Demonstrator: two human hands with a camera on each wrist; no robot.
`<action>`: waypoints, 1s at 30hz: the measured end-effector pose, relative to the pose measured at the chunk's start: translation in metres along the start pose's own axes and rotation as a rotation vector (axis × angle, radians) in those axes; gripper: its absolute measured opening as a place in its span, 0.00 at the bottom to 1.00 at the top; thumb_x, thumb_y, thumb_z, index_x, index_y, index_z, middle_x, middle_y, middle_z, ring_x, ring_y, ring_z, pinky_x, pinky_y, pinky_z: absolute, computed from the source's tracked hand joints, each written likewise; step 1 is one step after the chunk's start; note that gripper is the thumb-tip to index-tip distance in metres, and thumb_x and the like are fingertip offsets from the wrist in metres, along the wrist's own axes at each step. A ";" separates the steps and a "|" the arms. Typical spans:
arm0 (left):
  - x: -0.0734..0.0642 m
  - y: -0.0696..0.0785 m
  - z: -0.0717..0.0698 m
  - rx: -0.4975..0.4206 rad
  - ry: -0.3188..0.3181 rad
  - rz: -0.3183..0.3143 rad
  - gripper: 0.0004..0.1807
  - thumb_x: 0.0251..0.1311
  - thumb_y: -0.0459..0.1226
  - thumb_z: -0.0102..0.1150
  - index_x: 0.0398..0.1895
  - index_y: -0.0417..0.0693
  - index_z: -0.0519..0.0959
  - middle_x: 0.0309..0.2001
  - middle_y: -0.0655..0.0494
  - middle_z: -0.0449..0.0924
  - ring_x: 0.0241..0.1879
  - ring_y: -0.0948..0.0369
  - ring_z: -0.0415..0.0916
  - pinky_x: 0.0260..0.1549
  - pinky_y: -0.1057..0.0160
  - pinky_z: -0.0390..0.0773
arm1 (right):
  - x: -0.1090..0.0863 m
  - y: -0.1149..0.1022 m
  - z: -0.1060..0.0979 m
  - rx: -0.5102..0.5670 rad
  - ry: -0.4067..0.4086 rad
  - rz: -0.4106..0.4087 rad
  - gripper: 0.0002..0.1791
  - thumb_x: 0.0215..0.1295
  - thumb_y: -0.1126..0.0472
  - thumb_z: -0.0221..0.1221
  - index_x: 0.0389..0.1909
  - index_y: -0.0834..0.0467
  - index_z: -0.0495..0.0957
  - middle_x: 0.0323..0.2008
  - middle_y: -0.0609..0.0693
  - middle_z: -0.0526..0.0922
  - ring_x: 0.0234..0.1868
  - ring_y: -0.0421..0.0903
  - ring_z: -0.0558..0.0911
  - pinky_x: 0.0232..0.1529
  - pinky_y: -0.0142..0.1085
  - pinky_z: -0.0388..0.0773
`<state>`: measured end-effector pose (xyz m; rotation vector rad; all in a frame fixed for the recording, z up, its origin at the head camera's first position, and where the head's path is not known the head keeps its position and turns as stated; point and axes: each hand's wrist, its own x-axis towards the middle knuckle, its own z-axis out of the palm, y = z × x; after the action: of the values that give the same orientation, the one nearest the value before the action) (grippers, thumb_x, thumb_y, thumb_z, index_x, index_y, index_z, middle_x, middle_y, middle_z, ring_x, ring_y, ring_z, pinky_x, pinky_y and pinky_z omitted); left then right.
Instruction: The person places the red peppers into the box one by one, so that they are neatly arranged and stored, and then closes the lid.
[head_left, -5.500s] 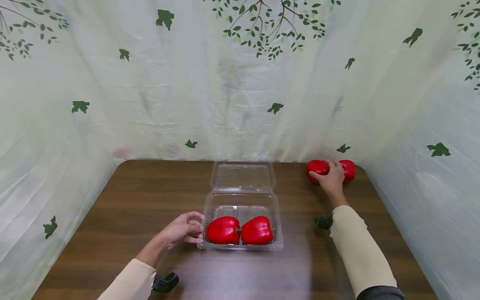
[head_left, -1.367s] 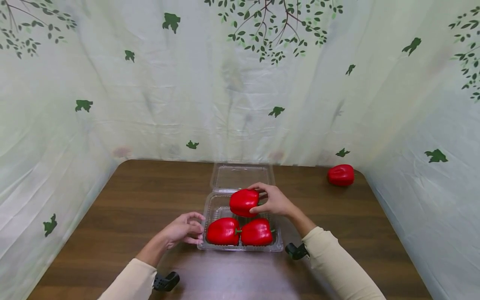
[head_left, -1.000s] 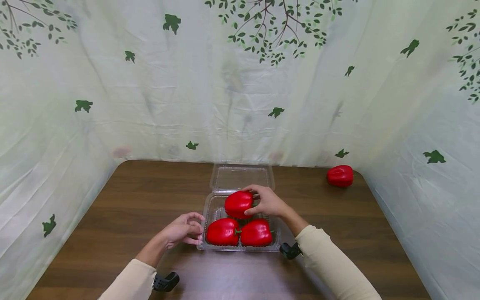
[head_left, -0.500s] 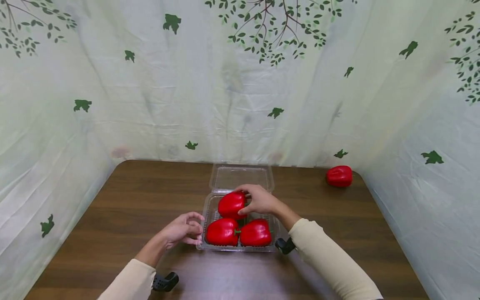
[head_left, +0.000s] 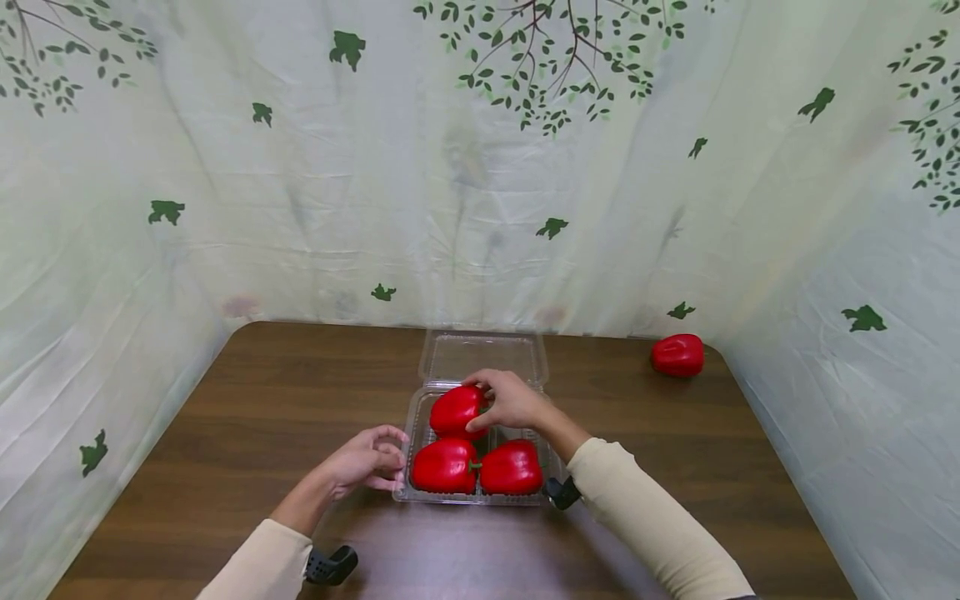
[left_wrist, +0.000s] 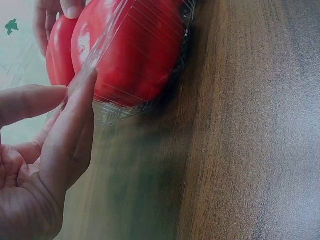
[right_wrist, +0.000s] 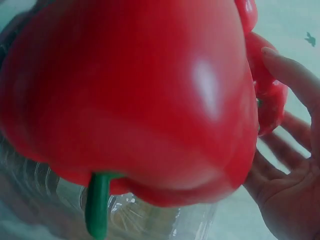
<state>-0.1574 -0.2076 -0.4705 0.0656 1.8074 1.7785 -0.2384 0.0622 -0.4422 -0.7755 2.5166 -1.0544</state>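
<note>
In the head view, a clear plastic clamshell container [head_left: 471, 499] lies on the table with its lid [head_left: 483, 357] folded back. Two red bell peppers [head_left: 443, 467] sit side by side in its near half. My right hand [head_left: 515, 402] grips a third bell pepper [head_left: 452, 410] in the far left part of the container, thumb on the near side, fingers beyond. The right wrist view shows that held pepper [right_wrist: 270, 95] behind a large near pepper [right_wrist: 135, 100] with a green stem. My left hand [head_left: 365, 461] pinches the container's left rim; thumb and fingers [left_wrist: 75, 117] meet on the clear edge.
Another red bell pepper [head_left: 678, 356] lies at the far right corner of the brown wooden table [head_left: 300, 383]. A pale curtain [head_left: 480, 183] with leaf prints surrounds the table at the back and sides.
My right hand took one bell pepper from the far right corner and brought it over the container, then moved left and slightly down with it. The left hand has stayed at the rim.
</note>
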 end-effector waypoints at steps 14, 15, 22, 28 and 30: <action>-0.001 0.000 0.000 -0.011 0.001 0.001 0.21 0.64 0.27 0.52 0.58 0.31 0.59 0.32 0.48 0.76 0.29 0.55 0.80 0.35 0.56 0.85 | 0.006 0.000 0.003 -0.062 0.040 0.040 0.35 0.46 0.56 0.75 0.56 0.62 0.76 0.47 0.53 0.80 0.46 0.49 0.79 0.44 0.36 0.80; -0.001 0.000 0.000 -0.010 0.000 0.002 0.21 0.64 0.27 0.52 0.58 0.32 0.59 0.32 0.49 0.76 0.29 0.55 0.80 0.35 0.56 0.85 | 0.006 0.000 0.003 -0.068 0.043 0.043 0.35 0.45 0.56 0.76 0.56 0.62 0.76 0.46 0.53 0.80 0.45 0.49 0.79 0.43 0.36 0.80; 0.000 0.000 -0.001 -0.005 0.007 -0.002 0.21 0.64 0.27 0.52 0.57 0.31 0.59 0.32 0.49 0.76 0.29 0.55 0.80 0.35 0.56 0.85 | 0.007 -0.001 0.005 -0.091 0.045 0.054 0.35 0.45 0.57 0.76 0.56 0.62 0.76 0.45 0.53 0.79 0.43 0.47 0.79 0.42 0.34 0.80; 0.001 0.000 -0.002 -0.005 0.008 -0.008 0.22 0.64 0.27 0.52 0.58 0.31 0.59 0.32 0.49 0.76 0.30 0.56 0.79 0.35 0.56 0.85 | 0.008 -0.002 0.006 -0.107 0.027 0.065 0.35 0.45 0.58 0.76 0.56 0.62 0.76 0.44 0.53 0.76 0.46 0.50 0.80 0.42 0.35 0.81; 0.001 0.000 -0.002 -0.008 0.008 -0.010 0.22 0.64 0.27 0.52 0.58 0.31 0.59 0.32 0.48 0.76 0.30 0.55 0.79 0.36 0.55 0.84 | 0.009 -0.003 0.006 -0.135 0.025 0.060 0.34 0.45 0.57 0.76 0.55 0.63 0.77 0.43 0.52 0.76 0.46 0.50 0.79 0.42 0.35 0.80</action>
<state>-0.1589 -0.2089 -0.4708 0.0471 1.8033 1.7812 -0.2417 0.0521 -0.4446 -0.7223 2.6370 -0.8873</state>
